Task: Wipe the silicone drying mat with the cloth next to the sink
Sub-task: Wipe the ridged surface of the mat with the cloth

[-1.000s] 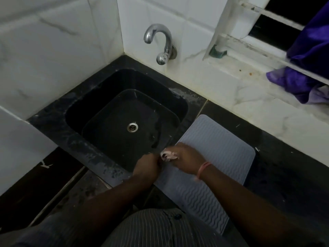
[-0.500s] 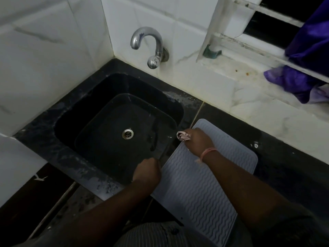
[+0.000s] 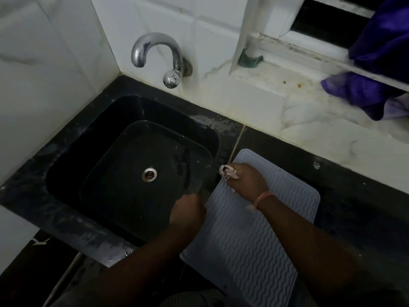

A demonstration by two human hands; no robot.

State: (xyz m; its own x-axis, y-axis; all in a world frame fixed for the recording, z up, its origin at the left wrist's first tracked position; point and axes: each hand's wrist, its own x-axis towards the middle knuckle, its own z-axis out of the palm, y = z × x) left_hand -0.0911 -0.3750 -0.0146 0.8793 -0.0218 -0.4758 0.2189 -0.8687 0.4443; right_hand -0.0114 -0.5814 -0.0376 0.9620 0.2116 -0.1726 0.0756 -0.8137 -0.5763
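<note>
Silicone mat (image 3: 261,231): we see the pale grey, wave-ribbed mat lying flat on the black counter (image 3: 345,209), just right of the sink (image 3: 124,165), its near end reaching the counter's front edge.
Change: a second ago both our hands met at the mat's near-left edge with the cloth between them; since then the right hand has carried the cloth up to the far-left corner, and the left hand has stayed back by the edge.
Meaning for the task: we judge the cloth is now placed for wiping; most of the ribbed surface near and right of the hand looks not yet covered.
Cloth (image 3: 228,172): a small pale, bunched wad, touching the mat at its far-left corner, close to the sink's rim.
Right hand (image 3: 247,181): fingers curled down around the cloth, clenching it and pressing it onto the mat; a pink band sits on the wrist.
Left hand (image 3: 188,212): fingers curled under, at the mat's left edge beside the sink. It looks set to hold the mat steady, but we cannot tell whether it pinches the edge or merely rests there.
Far side: a chrome tap (image 3: 159,60) on the white tiles, a purple fabric (image 3: 374,94) on the sill at far right.
</note>
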